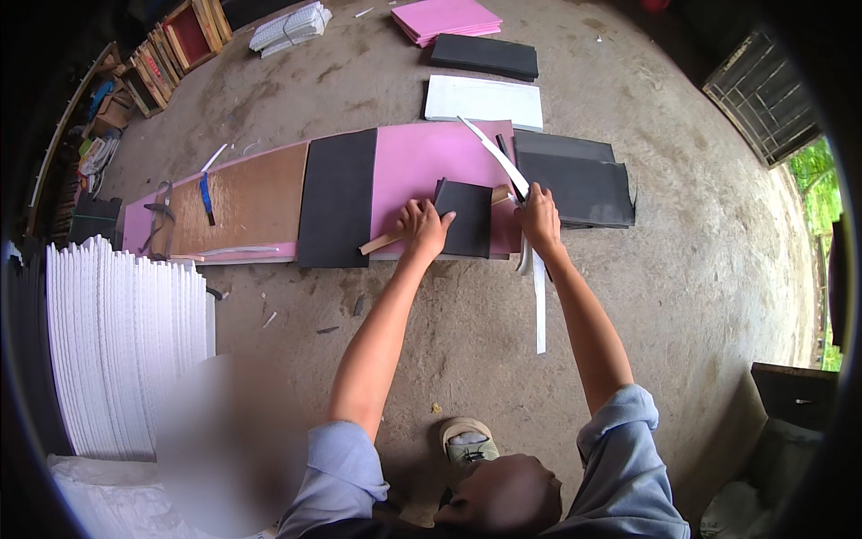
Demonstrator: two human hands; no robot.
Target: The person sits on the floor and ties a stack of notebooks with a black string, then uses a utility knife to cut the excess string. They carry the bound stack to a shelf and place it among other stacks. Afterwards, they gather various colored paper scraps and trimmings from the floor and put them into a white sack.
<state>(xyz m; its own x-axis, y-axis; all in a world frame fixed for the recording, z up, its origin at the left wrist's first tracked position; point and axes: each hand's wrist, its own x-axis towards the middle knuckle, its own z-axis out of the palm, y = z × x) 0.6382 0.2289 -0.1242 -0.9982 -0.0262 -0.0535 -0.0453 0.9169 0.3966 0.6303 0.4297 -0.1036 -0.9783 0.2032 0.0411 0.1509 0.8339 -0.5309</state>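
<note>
My left hand (426,230) presses over a narrow wooden stick (382,241), its thumb against a small black sheet (467,220). The stick passes behind this sheet and shows again at its right side. My right hand (540,221) is closed at the right end of the stick. A long white strip (496,149) runs into its fingers, and a white length hangs below the hand. Something dark also shows at these fingertips, too hidden to name. Both hands are above a pink sheet (409,157) on the floor, beside a larger black sheet (338,198).
A brown board (247,202) lies left, with a blue-handled tool (206,199) on it. Black sheets (575,180) lie right. White (485,101), black (485,58) and pink stacks (446,20) are beyond. A tall white stack (126,350) stands near left; scraps litter the concrete floor (664,296).
</note>
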